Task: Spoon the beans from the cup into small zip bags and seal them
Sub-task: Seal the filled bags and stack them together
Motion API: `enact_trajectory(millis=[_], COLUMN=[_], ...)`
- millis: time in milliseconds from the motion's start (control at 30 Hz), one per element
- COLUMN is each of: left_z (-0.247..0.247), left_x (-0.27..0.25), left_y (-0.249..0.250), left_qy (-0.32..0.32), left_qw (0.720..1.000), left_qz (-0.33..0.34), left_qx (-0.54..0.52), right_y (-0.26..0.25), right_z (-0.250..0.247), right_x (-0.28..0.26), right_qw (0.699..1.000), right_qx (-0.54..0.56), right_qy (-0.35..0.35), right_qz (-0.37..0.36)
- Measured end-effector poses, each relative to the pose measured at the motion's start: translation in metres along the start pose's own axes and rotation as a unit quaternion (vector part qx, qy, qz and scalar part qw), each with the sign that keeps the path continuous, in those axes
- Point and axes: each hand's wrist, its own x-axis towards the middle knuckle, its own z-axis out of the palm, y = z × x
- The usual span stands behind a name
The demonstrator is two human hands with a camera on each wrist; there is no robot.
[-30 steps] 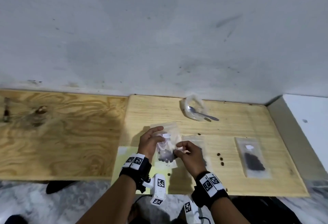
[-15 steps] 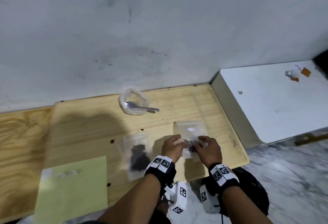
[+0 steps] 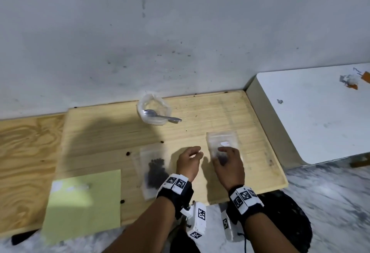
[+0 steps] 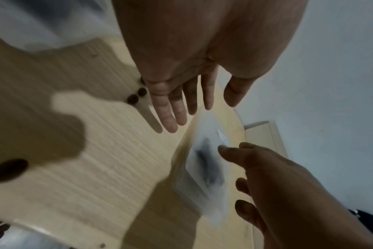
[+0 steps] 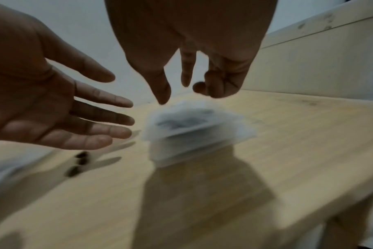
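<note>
A clear plastic cup [image 3: 154, 112] with a metal spoon [image 3: 162, 115] lying in it stands near the wall. One small zip bag of dark beans [image 3: 154, 170] lies flat left of my hands. Another filled zip bag [image 3: 221, 145] lies on a second bag at the right; it is blurred in the right wrist view [image 5: 194, 124]. My right hand [image 3: 226, 152] hovers just over it, with fingers loosely bent and nothing in them [image 5: 181, 91]. My left hand [image 3: 197, 152] is beside it with fingers straight and empty [image 4: 204, 107].
Loose beans [image 4: 134, 97] lie scattered on the pale wooden board [image 3: 200, 116]. A green sheet of paper [image 3: 84, 202] covers the board's near-left corner. A white block [image 3: 312, 112] borders the board on the right, the grey wall at the back.
Both hands were pinching a filled bag and carried it right. It now lies on the bag at the right, and both hands have let go. The head view swung rightward.
</note>
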Motion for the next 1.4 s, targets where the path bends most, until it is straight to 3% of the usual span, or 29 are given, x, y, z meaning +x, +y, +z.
enact_trajectory(millis=[133, 267, 333, 467, 733, 900, 1033, 1200, 1400], left_z=[-0.063, -0.124, -0.145, -0.163, -0.173, -0.198, -0.249, -0.331, -0.408], left_x=[-0.013, -0.020, -0.021, -0.023, -0.022, -0.034, -0.038, -0.036, -0.036], left_y=[-0.006, -0.024, -0.031, -0.038, -0.032, -0.019, -0.015, -0.031, -0.052], left_qy=[0.088, 0.187, 0.192, 0.126, 0.119, 0.115, 0.118, 0.198, 0.233], left_qw=[0.996, 0.982, 0.981, 0.991, 0.993, 0.988, 0.982, 0.970, 0.956], left_qz=[0.026, 0.015, -0.003, -0.014, -0.011, 0.031, 0.066, 0.085, 0.073], left_qx=[0.016, 0.029, 0.034, 0.044, 0.006, -0.097, -0.132, -0.114, -0.163], right_y=[-0.040, -0.067, -0.078, -0.090, -0.094, -0.120, -0.158, -0.196, -0.212], right_z=[0.042, 0.081, 0.092, 0.107, 0.112, 0.121, 0.157, 0.202, 0.249], right_x=[-0.031, -0.053, -0.058, -0.063, -0.062, -0.076, -0.099, -0.121, -0.133], right_qw=[0.985, 0.963, 0.962, 0.961, 0.977, 0.990, 0.982, 0.968, 0.957], right_qx=[0.064, -0.018, -0.062, -0.093, 0.027, 0.095, 0.143, 0.148, -0.036], right_qy=[-0.159, -0.267, -0.263, -0.255, -0.177, -0.097, -0.123, -0.202, -0.286], right_qz=[-0.008, 0.038, 0.047, 0.056, 0.115, 0.047, -0.006, -0.021, -0.025])
